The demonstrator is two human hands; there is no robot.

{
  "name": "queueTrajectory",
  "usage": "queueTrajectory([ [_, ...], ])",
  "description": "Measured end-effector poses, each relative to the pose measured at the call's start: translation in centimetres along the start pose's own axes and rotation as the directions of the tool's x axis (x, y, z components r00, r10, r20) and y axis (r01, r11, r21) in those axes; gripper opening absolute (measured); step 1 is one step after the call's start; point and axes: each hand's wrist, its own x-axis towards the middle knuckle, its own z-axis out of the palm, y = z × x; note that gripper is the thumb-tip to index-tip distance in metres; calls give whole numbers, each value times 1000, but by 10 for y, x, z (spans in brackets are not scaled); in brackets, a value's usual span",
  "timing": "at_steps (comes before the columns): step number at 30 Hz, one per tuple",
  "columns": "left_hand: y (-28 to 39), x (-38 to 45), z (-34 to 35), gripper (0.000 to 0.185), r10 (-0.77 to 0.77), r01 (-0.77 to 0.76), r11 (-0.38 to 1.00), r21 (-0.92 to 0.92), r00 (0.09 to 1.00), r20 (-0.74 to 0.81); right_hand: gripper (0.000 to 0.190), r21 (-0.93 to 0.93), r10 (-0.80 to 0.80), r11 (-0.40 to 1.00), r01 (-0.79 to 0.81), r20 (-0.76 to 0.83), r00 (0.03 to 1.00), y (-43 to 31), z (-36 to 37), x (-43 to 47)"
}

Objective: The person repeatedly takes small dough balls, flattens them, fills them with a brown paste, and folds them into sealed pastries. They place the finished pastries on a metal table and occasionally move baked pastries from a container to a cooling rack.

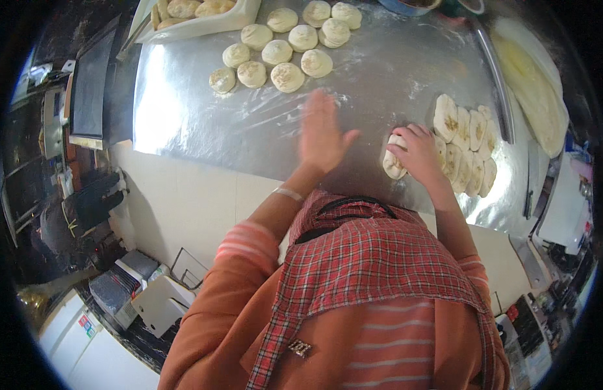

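Note:
My left hand [323, 129] is flat and slightly blurred over the floured metal worktop [369, 87], thumb out to the side, holding nothing. My right hand [419, 151] rests on an oval piece of dough [394, 163], fingers curled over its top; whether it grips the dough or only presses it is unclear. Beside that hand lie several flattened oval dough pieces [461, 168] in close rows, some with brown patches. Farther from me, several round dough balls [277, 52] are spread in loose rows, a few browned on top.
A white lined tray [233, 25] of baked pieces stands at the far left. A steel rod [496, 83] lies at the right, beside a large dough mass [530, 87]. A knife [529, 180] lies near the right edge. A blue bowl [406, 7] is at the far edge.

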Motion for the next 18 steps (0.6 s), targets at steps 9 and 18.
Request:
queueTrajectory([
  [9,10,77,2,75,414,-416,907,-71,909,-39,32,112,-94,990,88,58,994,-5,-6,-2],
  [18,46,97,-6,63,248,-24,478,-878,963,109,31,508,362,791,-341,61,930,-19,-23,20],
])
